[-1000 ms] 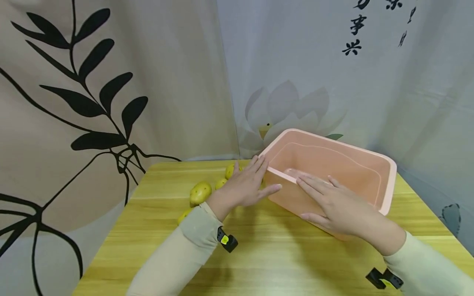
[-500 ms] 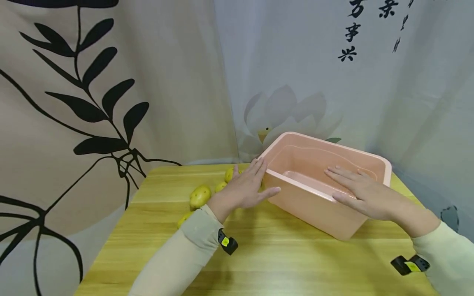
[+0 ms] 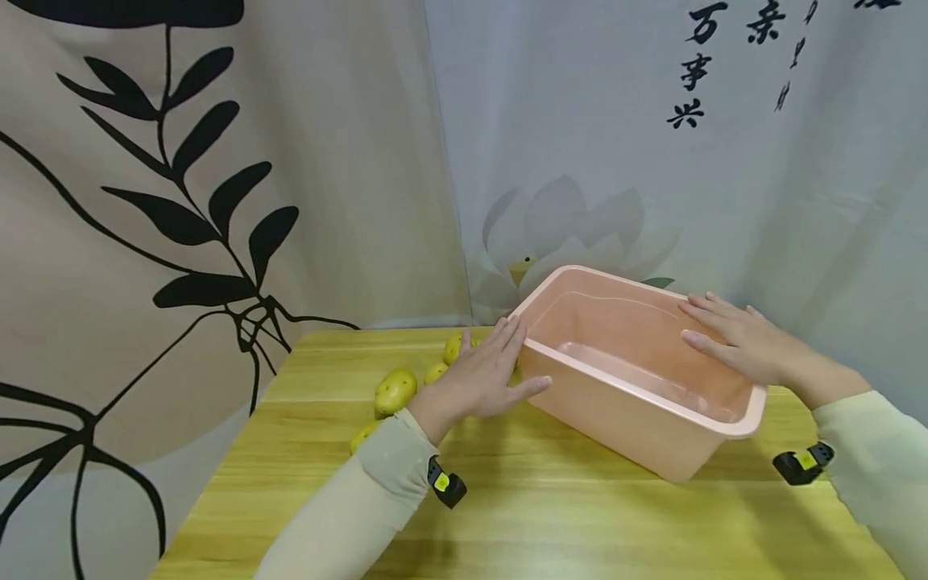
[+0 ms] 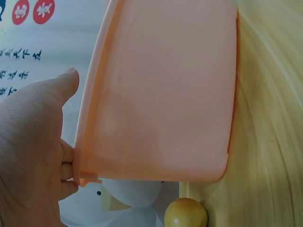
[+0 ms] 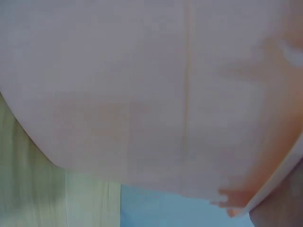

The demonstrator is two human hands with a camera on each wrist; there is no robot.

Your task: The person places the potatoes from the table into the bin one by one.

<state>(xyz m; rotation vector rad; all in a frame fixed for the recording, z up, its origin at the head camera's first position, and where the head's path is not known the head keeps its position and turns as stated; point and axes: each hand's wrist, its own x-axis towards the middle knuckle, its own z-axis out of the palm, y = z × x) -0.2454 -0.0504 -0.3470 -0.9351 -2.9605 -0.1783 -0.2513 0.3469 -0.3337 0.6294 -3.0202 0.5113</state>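
A pink rectangular plastic bin (image 3: 616, 411) stands at an angle on the table's right side, and its visible floor is bare. My left hand (image 3: 474, 379) touches the rim at its left corner, fingers straight and thumb apart. In the left wrist view, the fingertips of the left hand (image 4: 35, 137) meet the rim beside the bin's pale side wall (image 4: 161, 94). My right hand (image 3: 747, 342) rests on the rim at the far right corner with extended fingers. The right wrist view is filled by the bin's blurred outer wall (image 5: 118, 94); only a sliver of hand shows.
Several yellow potatoes (image 3: 395, 391) lie left of the bin, partly hidden behind my left hand and forearm. The wooden table (image 3: 580, 524) ends at a printed curtain (image 3: 362, 161) behind. Dark cameras are strapped on both wrists.
My right hand has moved right and away from me, from the bin's near rim across its opening to the far right corner. The left hand stays at the left corner.
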